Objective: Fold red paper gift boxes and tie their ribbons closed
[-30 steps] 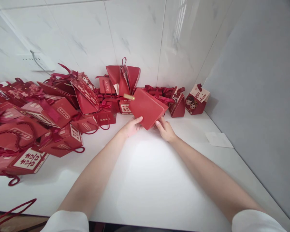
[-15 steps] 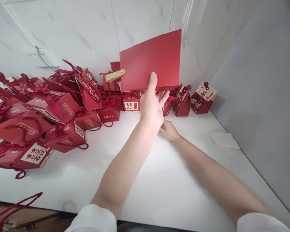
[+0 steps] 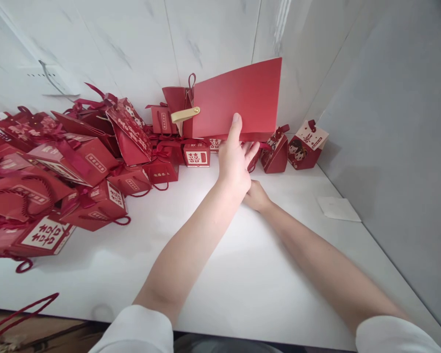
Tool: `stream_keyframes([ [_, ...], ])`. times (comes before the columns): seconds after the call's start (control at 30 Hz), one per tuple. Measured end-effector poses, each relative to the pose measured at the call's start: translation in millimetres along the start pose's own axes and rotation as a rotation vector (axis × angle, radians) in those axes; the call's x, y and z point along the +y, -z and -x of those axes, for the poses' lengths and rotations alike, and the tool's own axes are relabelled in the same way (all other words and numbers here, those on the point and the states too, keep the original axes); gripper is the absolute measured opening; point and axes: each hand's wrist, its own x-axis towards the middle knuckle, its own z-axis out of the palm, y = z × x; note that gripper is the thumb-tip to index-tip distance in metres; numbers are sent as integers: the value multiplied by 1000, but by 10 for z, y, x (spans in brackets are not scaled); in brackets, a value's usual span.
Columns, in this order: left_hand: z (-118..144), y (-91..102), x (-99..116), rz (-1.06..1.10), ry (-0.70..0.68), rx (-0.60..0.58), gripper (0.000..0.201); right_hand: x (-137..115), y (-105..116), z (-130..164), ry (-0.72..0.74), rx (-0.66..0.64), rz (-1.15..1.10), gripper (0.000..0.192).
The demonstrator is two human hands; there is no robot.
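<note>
A red gift bag (image 3: pixel 238 103) with a tan riveted strap (image 3: pixel 184 115) on its left side is held up near the back wall. My left hand (image 3: pixel 237 157) grips it from below, thumb pressed on the smooth red face. Lower down, close to the white tabletop, my right hand (image 3: pixel 257 196) sits just behind my left wrist; its fingers are hidden there. Small red boxes stand behind both hands, among them a box with a white character label (image 3: pixel 197 156) and a slanted patterned box (image 3: pixel 275 156).
To the left is a heap of red gift boxes (image 3: pixel 83 159) with ribbons and cords. A box with cartoon figures (image 3: pixel 307 146) stands in the right corner. A flat white piece (image 3: pixel 338 209) lies by the grey panel (image 3: pixel 393 162). A socket (image 3: pixel 46 78) is on the tiled wall.
The red gift bag and my left hand have shifted slightly right and down in view. The boxes have slid left in view. Both hands keep much the same pose.
</note>
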Motion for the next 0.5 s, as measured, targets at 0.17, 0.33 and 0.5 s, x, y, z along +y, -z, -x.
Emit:
stream_keyframes([
  [0.17,-60,55,-41,-75,-43,-13,44,44,-20,5,29,3,15,36],
  [0.33,-77,95,-13,-109,-62,17,46,131,-49,-13,95,93,-22,20],
  [0.5,-144,176,146,-136,-110,51,44,-229,-68,-2,52,282,-389,21],
])
